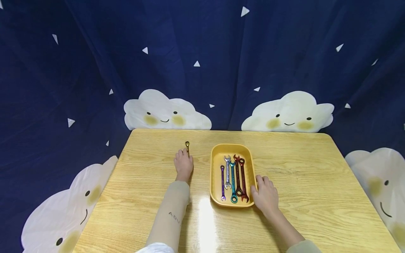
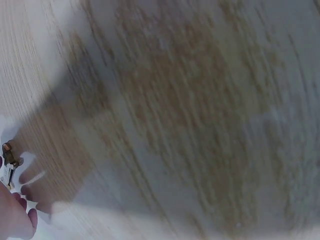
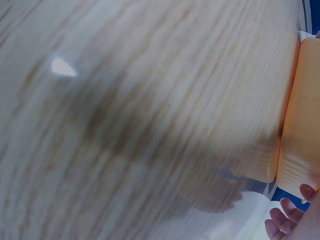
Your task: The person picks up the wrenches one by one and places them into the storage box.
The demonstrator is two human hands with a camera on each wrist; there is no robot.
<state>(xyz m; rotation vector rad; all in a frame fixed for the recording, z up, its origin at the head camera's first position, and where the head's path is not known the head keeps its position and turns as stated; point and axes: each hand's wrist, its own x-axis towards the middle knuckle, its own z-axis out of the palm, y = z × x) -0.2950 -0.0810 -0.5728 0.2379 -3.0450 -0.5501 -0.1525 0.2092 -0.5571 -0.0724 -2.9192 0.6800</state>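
My left hand [image 1: 184, 163] is over the left half of the table, gripping a gold-coloured wrench [image 1: 187, 144]. The ring end of the wrench points away past the fingers; the rest is mostly covered. At the lower left of the left wrist view, part of the wrench [image 2: 10, 154] shows beside the fingertips. My right hand [image 1: 266, 195] is at the right side of a yellow tray [image 1: 216, 151], thumb against its rim and fingers loosely bent outside. Inside the tray lie a purple wrench [image 1: 223, 182], a silver wrench [image 1: 227, 172], a teal wrench [image 1: 233, 179] and two dark red wrenches [image 1: 243, 177].
The light wooden table [image 1: 303, 165] reaches back to a dark blue curtain [image 1: 221, 42] printed with clouds and white triangles. A bright glare patch lies on the tabletop in front of the tray.
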